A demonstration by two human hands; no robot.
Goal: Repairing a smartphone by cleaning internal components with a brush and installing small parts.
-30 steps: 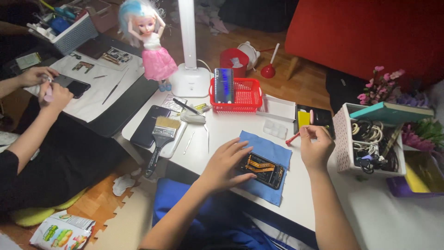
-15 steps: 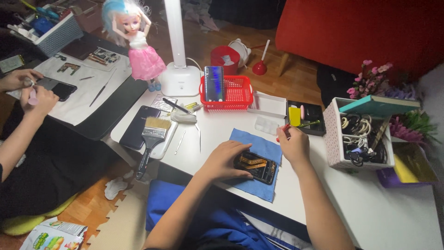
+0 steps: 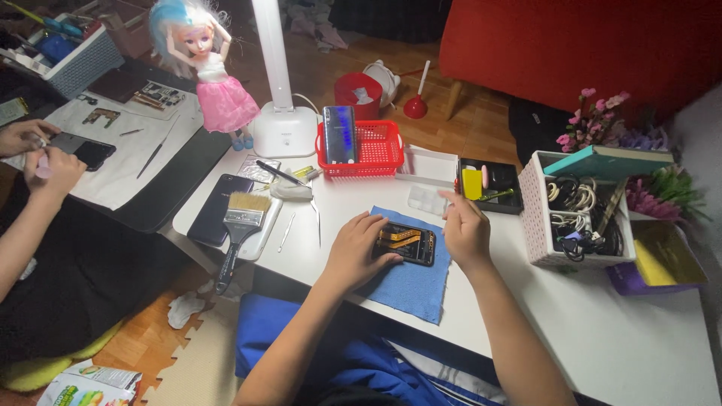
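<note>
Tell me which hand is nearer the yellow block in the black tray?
Right. The right hand hovers just below the black tray holding the yellow block; the left hand rests on the opened phone, farther left.

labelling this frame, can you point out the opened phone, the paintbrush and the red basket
opened phone (image 3: 407, 243), head view, on its exposed inside
paintbrush (image 3: 242, 219), head view, on its metal band below the bristles
red basket (image 3: 382, 147), head view, on its mesh front wall
</note>
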